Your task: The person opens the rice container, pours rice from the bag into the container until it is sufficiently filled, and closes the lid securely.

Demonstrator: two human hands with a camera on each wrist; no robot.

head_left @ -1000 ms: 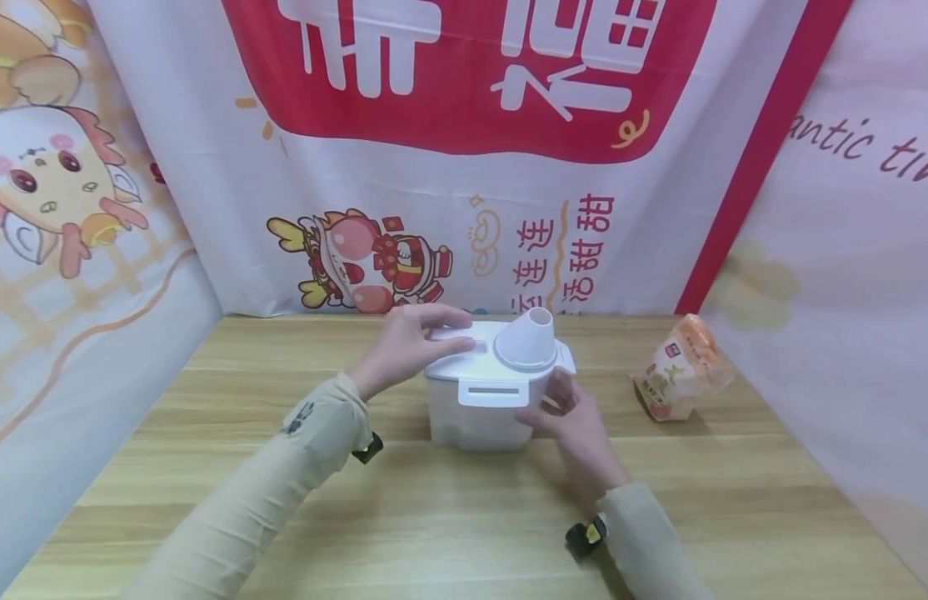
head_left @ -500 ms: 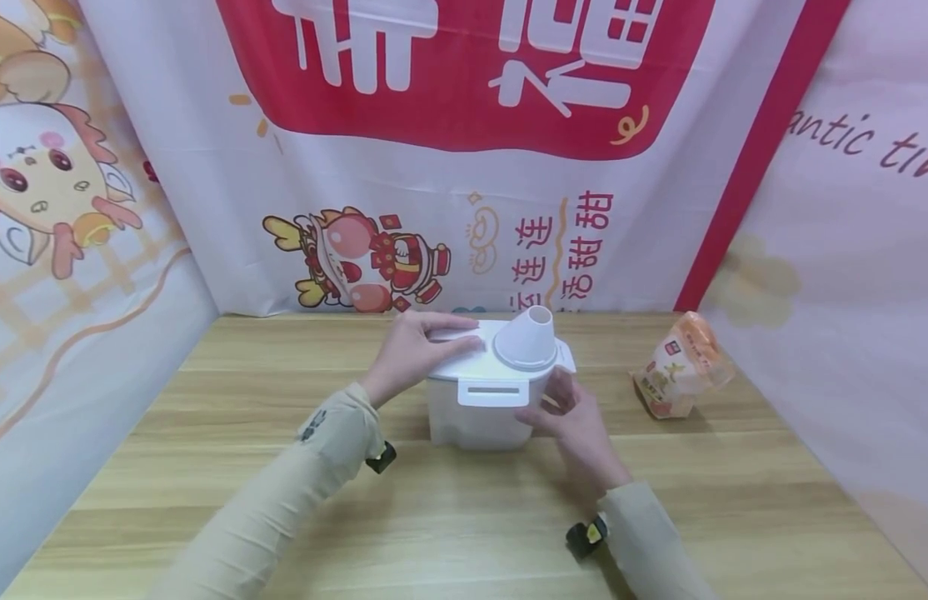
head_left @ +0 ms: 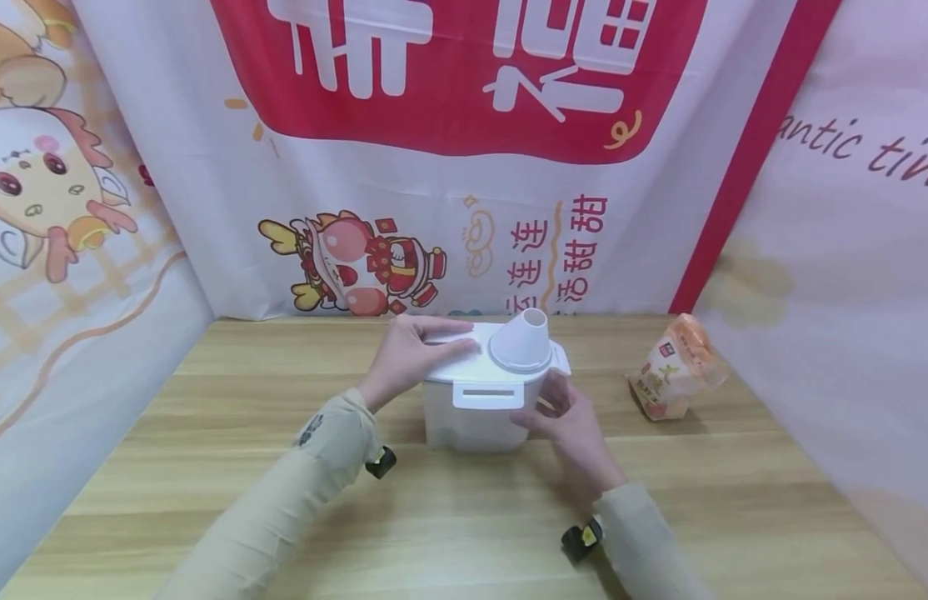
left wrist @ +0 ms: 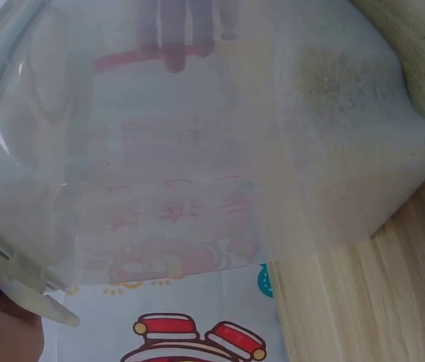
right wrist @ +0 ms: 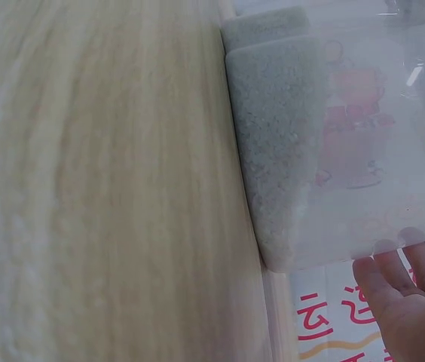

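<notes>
A translucent storage container (head_left: 475,427) with a white lid (head_left: 452,367) stands on the table. Pale rice-like grains (right wrist: 269,143) fill its bottom part in the right wrist view. A white cone-shaped spout (head_left: 522,342) rises from the lid's right side, open at its top. My left hand (head_left: 407,354) holds the lid's left end, thumb and fingers reaching over the top. In the left wrist view, part of that hand (left wrist: 1,324) shows beside a white side clip (left wrist: 28,290). My right hand (head_left: 569,421) grips the container's right side, thumb in front, fingers around the corner.
An orange-and-white plastic packet (head_left: 674,371) stands at the right on the wooden table (head_left: 464,525). Printed cloth (head_left: 344,175) hangs behind the table's back edge, and more cloth lines both sides.
My left hand has slid slightly to the right over the lid, covering more of it. The right hand keeps its grip. The whole view has shifted a little; the container stays in place.
</notes>
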